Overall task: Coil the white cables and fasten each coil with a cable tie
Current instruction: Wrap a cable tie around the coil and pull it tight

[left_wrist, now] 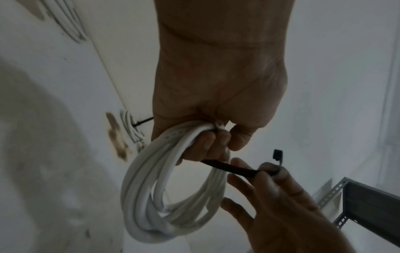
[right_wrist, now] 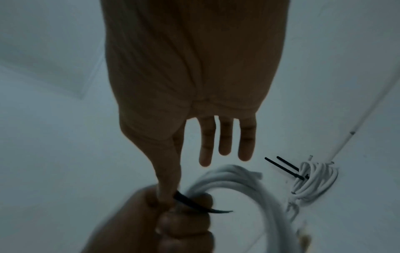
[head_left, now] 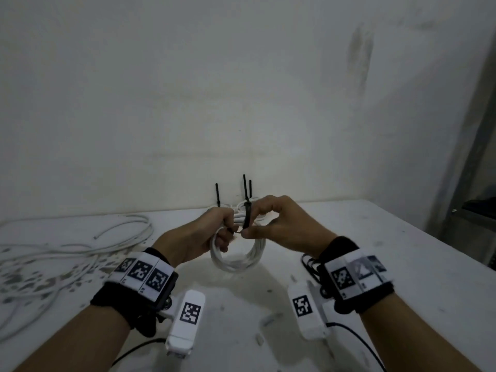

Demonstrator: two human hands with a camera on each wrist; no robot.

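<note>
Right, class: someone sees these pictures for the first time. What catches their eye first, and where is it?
First, the white cable coil held up at the centre, gripped by the left hand, while the right hand pinches a black cable tie across it. Behind, by the wall, lie tied coils with black tails sticking up; loose cable sprawls far left.

White cable coil; black cable tie; black-white checker-pattern wristbands.

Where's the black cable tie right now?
In the head view, centre: the black cable tie is pinched by the right hand, against the white coil the left hand grips.
</note>
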